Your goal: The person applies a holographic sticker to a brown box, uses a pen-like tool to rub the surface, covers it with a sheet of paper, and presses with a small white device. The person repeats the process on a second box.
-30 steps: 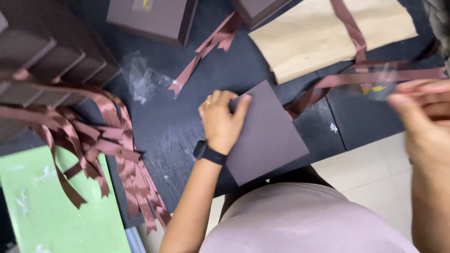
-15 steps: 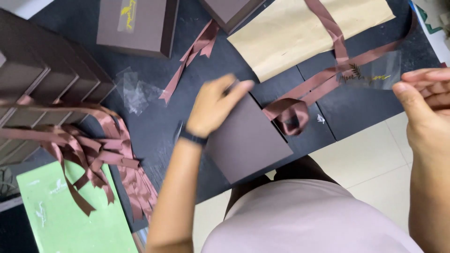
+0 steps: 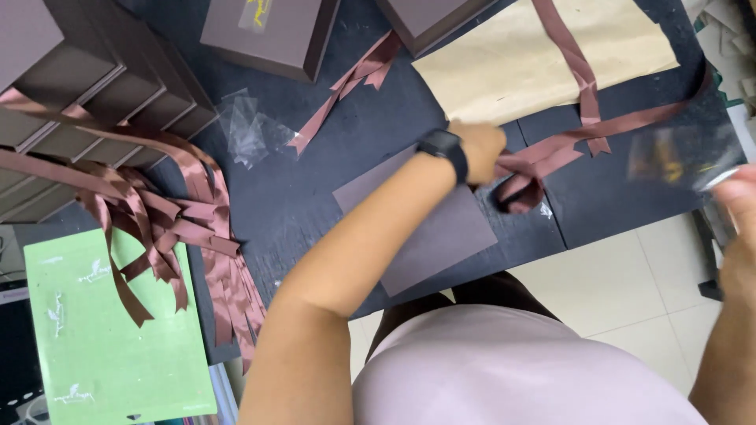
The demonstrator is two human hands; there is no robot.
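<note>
Left hand pinches a brown ribbon over a brown card; right hand, blurred, grip unclear; best kept taut and flat

Your left hand, a black watch on its wrist, closes on a looped brown satin ribbon over the dark table, just beside a flat brown square card. Your right hand, blurred at the right edge, pinches a clear plastic film. A heap of brown ribbon strips lies left, beside a green sheet.
</note>
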